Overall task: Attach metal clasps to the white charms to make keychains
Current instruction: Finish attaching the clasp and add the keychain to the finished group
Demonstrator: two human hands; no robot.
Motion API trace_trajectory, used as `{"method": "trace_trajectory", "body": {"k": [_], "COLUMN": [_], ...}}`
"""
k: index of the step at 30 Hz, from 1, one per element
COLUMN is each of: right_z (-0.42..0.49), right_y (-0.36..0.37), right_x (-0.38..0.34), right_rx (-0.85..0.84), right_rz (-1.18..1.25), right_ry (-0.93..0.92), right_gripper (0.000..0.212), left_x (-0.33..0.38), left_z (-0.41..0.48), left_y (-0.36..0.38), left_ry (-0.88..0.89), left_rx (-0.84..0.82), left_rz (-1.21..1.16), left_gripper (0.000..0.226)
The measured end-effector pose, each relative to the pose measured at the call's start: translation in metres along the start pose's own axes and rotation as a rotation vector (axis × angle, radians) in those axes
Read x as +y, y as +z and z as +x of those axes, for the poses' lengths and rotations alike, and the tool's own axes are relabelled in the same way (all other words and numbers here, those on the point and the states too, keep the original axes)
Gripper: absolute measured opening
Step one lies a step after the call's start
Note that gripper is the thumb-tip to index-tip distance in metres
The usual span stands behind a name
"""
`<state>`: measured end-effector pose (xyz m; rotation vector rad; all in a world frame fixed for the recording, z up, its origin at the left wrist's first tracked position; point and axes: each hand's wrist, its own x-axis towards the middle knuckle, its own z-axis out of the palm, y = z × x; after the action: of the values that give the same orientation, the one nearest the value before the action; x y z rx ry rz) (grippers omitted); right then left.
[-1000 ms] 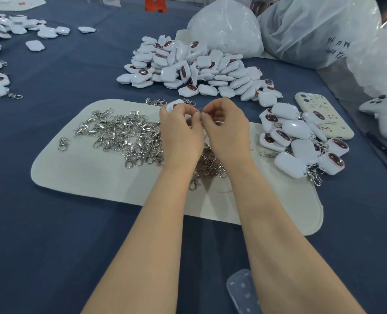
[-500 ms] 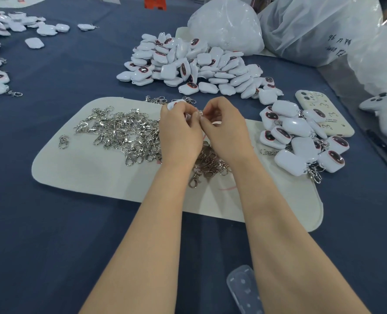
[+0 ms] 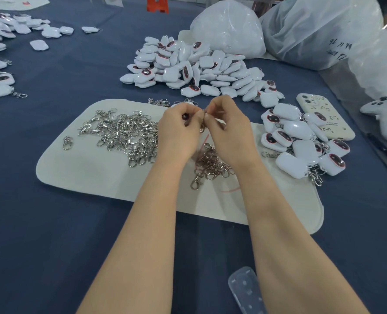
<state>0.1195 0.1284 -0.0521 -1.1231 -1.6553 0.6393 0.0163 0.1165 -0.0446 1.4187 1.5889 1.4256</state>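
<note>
A dark blue cloth (image 3: 52, 223) covers the table, with a cream mat (image 3: 86, 173) lying flat on it. To the right of the mat a phone (image 3: 330, 123) in a cream case lies face down. At the back sit two filled plastic bags: one white (image 3: 228, 30), and one clear (image 3: 312, 30) with dark handwriting. A clear plastic piece (image 3: 244, 288) lies at the near edge.

Dark handwriting stood on the large translucent plastic bag (image 3: 319, 30) at the far right. Its top line seemed to begin "96", and the rest, with the line beneath, was too scrawled to read. The cream phone case (image 3: 337, 126) bore dark squiggles that could not be made out as letters.
</note>
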Motion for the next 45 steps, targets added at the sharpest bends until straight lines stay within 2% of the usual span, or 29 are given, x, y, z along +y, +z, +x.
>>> {"method": "trace_trajectory", "body": {"k": [7, 11, 20, 31, 45], "right_z": [0.0023, 0.0028, 0.0027, 0.0007, 0.0013], "right_y": [-0.0034, -0.0034, -0.0015, 0.0020, 0.0033], "right_x": [0.0024, 0.0047, 0.0039, 0.0005, 0.0001], "right_rx": [0.112, 0.129, 0.121, 0.119, 0.130], "right_rz": [0.014, 0.008, -0.056, -0.078, -0.079], "right_ry": [0.068, 0.122, 0.116, 0.117, 0.132], "right_gripper": [0.024, 0.024, 0.011, 0.012, 0.012], "left_x": [0.0013, 0.0006, -0.0032, -0.0032, -0.0044], "left_z": [-0.0009, -0.0009, 0.0006, 0.0005, 0.0006], "left_y": [0.0002, -0.0003, 0.0076, 0.0065, 0.0085], "left_ry": [-0.021, -0.067, -0.082, -0.069, -0.092], "left_rx": [-0.028, -0.011, -0.072, -0.064, -0.055], "left_rz": [-0.085, -0.238, -0.213, -0.152, -0.182], "left_gripper": [0.010, 0.028, 0.037, 0.038, 0.036]}}
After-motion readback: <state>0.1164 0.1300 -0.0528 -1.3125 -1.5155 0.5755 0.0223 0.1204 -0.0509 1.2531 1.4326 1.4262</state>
